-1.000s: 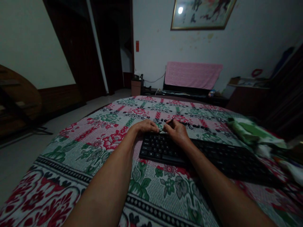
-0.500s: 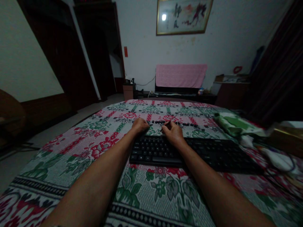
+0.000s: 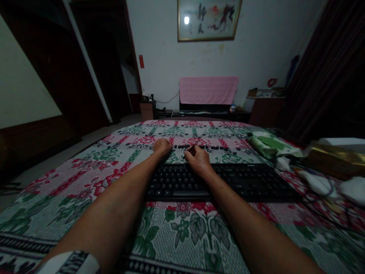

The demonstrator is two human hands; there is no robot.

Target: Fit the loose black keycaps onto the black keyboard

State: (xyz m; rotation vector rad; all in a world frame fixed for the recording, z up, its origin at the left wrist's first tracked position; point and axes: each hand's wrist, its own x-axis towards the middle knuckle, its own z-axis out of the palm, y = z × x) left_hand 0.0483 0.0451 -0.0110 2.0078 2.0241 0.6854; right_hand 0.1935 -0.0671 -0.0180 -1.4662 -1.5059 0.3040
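A black keyboard (image 3: 189, 193) lies on the flowered tablecloth (image 3: 182, 232), below and between my forearms. Past its back edge, a row of small black pieces (image 3: 213, 147), which look like keycaps, stretches across the cloth. My left hand (image 3: 162, 147) rests closed at the left end of this row, its fingers curled; whatever is in them is hidden. Over the keyboard's back edge, my right hand (image 3: 198, 158) is closed in a pinch, thumb against the fingers. A dark bit shows at its fingertips, too small and dim to name.
To the right lie a green and white packet (image 3: 269, 144), a golden box (image 3: 332, 160), crumpled white items (image 3: 316, 182) and a dark cable (image 3: 322, 211). Beyond the table, a pink cloth (image 3: 208, 90) hangs over a dark screen by the wall.
The whole view has shifted, so hands, keyboard and room sit farther left in the picture. Both hands keep nearly the same place and pose beside the row of black pieces.
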